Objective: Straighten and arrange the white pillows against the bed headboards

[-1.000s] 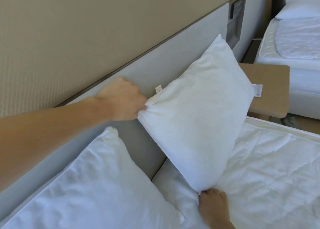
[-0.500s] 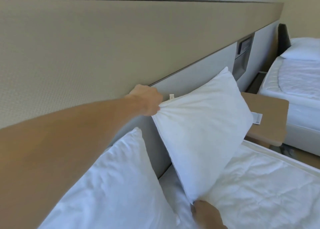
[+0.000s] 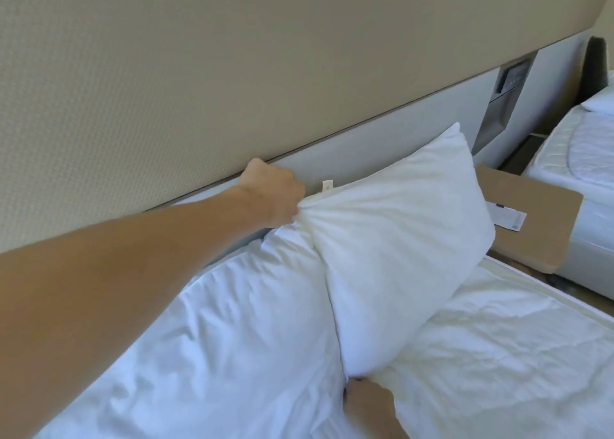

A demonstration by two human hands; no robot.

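The right pillow (image 3: 395, 239) stands tilted on the bed, one corner up near the grey headboard (image 3: 382, 146) and the opposite corner down on the mattress (image 3: 498, 355). Its upper left corner is bunched into folds where the left hand (image 3: 270, 194) is closed around it, fingers clamped on the fabric. A small white tag (image 3: 327, 185) sticks up just beside that corner, in front of the headboard. A bigger label (image 3: 506, 217) hangs from the right edge of the pillow, over the brown nightstand (image 3: 538, 229).

The bottom corner of this pillow meets the right hand (image 3: 368, 402), which is low in the picture and partly hidden under the pillow. It touches the pillow, but I cannot tell if its fingers are closed on the fabric or only pressing it.

To the left, a second pillow (image 3: 216, 339) lies against the headboard, and its upper corner goes behind the held pillow, so the two touch there. The left forearm passes over this second pillow.

Above the headboard is a beige wall panel (image 3: 166, 89); the left hand's knuckles are just at its lower edge. Further right, a dark control panel (image 3: 508, 86) is set into the headboard. Beyond the nightstand, another bed (image 3: 584, 153) with white bedding is partly visible, with a white pillow (image 3: 601, 103) at its head.
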